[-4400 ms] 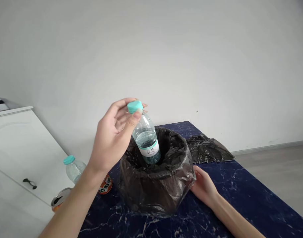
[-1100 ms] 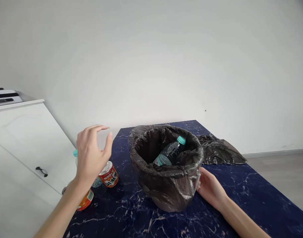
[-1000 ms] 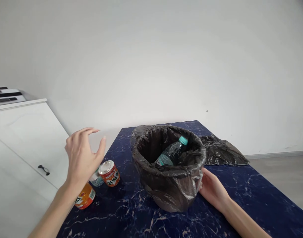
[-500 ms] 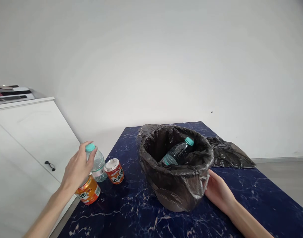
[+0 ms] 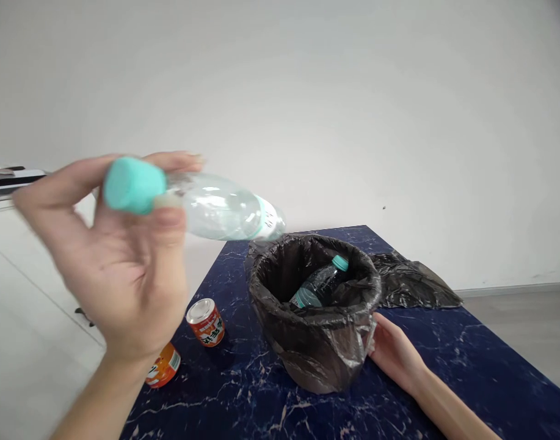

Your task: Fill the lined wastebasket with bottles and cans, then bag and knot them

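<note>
My left hand (image 5: 119,275) is raised close to the camera and pinches the neck of a clear water bottle (image 5: 225,211) with a teal cap. The bottle lies nearly level, its base pointing toward the small bin lined with a black bag (image 5: 314,342). Inside the bin another teal-capped bottle (image 5: 319,284) leans against the wall. My right hand (image 5: 394,354) rests against the bin's right side, fingers laid flat on the bag.
Two orange drink cans stand on the dark blue marbled table (image 5: 467,379): one upright (image 5: 205,322), one (image 5: 163,365) partly behind my wrist. A crumpled black bag (image 5: 412,284) lies behind the bin. A white cabinet (image 5: 14,342) stands at the left.
My left hand reached down to the bottle beside the cans, took it by the neck and lifted it up toward the bin. The right hand has stayed on the bin.
</note>
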A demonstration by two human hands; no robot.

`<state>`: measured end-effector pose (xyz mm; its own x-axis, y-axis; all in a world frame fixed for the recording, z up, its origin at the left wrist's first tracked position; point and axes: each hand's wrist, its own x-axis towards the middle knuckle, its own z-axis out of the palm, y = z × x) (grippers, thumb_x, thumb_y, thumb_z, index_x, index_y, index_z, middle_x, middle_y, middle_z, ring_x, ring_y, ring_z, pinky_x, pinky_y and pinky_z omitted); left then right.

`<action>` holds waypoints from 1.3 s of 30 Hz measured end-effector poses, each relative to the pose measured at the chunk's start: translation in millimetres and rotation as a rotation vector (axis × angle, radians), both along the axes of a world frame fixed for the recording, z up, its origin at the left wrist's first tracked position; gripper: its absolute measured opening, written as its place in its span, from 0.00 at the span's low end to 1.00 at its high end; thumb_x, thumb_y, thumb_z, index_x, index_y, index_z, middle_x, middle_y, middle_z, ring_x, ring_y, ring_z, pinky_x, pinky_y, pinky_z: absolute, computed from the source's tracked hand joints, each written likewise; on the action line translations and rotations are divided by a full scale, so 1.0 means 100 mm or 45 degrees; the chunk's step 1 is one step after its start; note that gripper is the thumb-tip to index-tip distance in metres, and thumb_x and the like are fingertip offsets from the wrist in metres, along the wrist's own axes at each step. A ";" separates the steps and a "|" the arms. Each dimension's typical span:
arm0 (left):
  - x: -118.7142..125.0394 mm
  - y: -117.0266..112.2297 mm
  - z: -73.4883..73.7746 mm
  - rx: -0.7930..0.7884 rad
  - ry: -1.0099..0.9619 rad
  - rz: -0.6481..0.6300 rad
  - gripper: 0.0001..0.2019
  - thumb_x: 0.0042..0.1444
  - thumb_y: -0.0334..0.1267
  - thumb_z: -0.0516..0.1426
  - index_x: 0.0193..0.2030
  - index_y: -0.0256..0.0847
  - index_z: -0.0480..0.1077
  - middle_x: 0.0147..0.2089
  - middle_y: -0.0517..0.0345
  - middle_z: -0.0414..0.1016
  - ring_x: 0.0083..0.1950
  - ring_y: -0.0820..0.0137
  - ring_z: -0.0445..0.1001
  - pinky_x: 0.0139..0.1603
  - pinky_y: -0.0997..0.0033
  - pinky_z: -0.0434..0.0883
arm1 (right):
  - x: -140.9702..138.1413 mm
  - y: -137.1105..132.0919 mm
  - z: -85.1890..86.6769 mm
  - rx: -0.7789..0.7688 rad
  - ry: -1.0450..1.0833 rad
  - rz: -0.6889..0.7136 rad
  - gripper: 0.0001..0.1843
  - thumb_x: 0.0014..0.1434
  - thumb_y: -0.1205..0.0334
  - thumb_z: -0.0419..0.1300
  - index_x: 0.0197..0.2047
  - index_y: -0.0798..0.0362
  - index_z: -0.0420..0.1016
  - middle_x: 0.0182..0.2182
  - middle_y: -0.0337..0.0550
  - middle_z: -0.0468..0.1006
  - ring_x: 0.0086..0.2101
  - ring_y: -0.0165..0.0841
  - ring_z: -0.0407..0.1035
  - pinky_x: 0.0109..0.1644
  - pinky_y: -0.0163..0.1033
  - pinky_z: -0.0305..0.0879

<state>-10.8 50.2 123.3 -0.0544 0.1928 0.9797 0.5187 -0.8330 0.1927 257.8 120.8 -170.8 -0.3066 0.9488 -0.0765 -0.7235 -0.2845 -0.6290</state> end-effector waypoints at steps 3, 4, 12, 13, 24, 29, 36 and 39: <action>0.31 0.04 0.09 -0.149 0.203 -0.175 0.12 0.72 0.36 0.62 0.58 0.54 0.69 0.58 0.60 0.76 0.62 0.61 0.81 0.69 0.48 0.78 | -0.02 -0.01 0.06 -0.035 0.014 0.001 0.22 0.45 0.52 0.84 0.24 0.51 0.76 0.19 0.34 0.69 0.23 0.26 0.56 0.29 0.36 0.58; 0.39 0.07 0.09 -0.230 0.260 -0.205 0.12 0.72 0.34 0.61 0.58 0.53 0.69 0.58 0.60 0.77 0.62 0.61 0.81 0.69 0.49 0.78 | -0.03 0.00 0.07 -0.037 0.018 0.003 0.22 0.45 0.52 0.84 0.24 0.51 0.76 0.20 0.34 0.69 0.23 0.26 0.56 0.29 0.36 0.58; 0.63 0.45 -0.09 -0.735 0.444 -0.125 0.14 0.72 0.48 0.60 0.61 0.52 0.67 0.64 0.58 0.79 0.67 0.57 0.77 0.68 0.54 0.77 | -0.04 0.01 0.06 -0.039 0.018 0.025 0.21 0.47 0.51 0.83 0.28 0.52 0.78 0.22 0.34 0.71 0.24 0.26 0.56 0.30 0.36 0.58; 0.64 0.48 -0.12 -0.766 0.496 -0.102 0.14 0.72 0.49 0.60 0.60 0.52 0.68 0.64 0.58 0.79 0.67 0.57 0.77 0.66 0.54 0.77 | -0.04 0.01 0.06 -0.036 0.018 0.027 0.21 0.47 0.51 0.83 0.28 0.52 0.77 0.22 0.34 0.71 0.24 0.26 0.56 0.30 0.36 0.58; 0.72 0.65 -0.34 -1.137 0.779 -0.110 0.16 0.73 0.51 0.57 0.62 0.52 0.68 0.64 0.54 0.81 0.65 0.54 0.79 0.62 0.51 0.78 | -0.05 0.03 0.06 -0.017 0.038 0.029 0.22 0.48 0.50 0.82 0.27 0.52 0.75 0.22 0.33 0.69 0.23 0.25 0.54 0.29 0.36 0.53; 0.63 0.67 -0.35 -1.181 0.660 -0.079 0.24 0.77 0.59 0.45 0.68 0.49 0.64 0.69 0.48 0.77 0.70 0.54 0.75 0.70 0.48 0.71 | -0.04 0.02 0.06 -0.024 0.027 0.030 0.23 0.47 0.51 0.82 0.26 0.52 0.75 0.21 0.33 0.68 0.23 0.25 0.54 0.29 0.36 0.54; 0.25 0.76 -0.29 -1.069 0.388 0.035 0.24 0.79 0.58 0.43 0.59 0.46 0.71 0.68 0.51 0.78 0.72 0.59 0.73 0.77 0.50 0.65 | -0.04 0.01 0.06 -0.040 0.026 0.039 0.24 0.46 0.49 0.83 0.26 0.53 0.75 0.21 0.33 0.69 0.23 0.25 0.54 0.30 0.35 0.56; 0.08 0.77 -0.32 -1.134 0.355 0.009 0.21 0.76 0.59 0.49 0.59 0.48 0.73 0.67 0.51 0.79 0.71 0.58 0.74 0.75 0.50 0.67 | -0.05 0.01 0.05 -0.046 0.021 0.039 0.24 0.45 0.49 0.84 0.26 0.52 0.75 0.21 0.33 0.69 0.23 0.24 0.53 0.29 0.35 0.55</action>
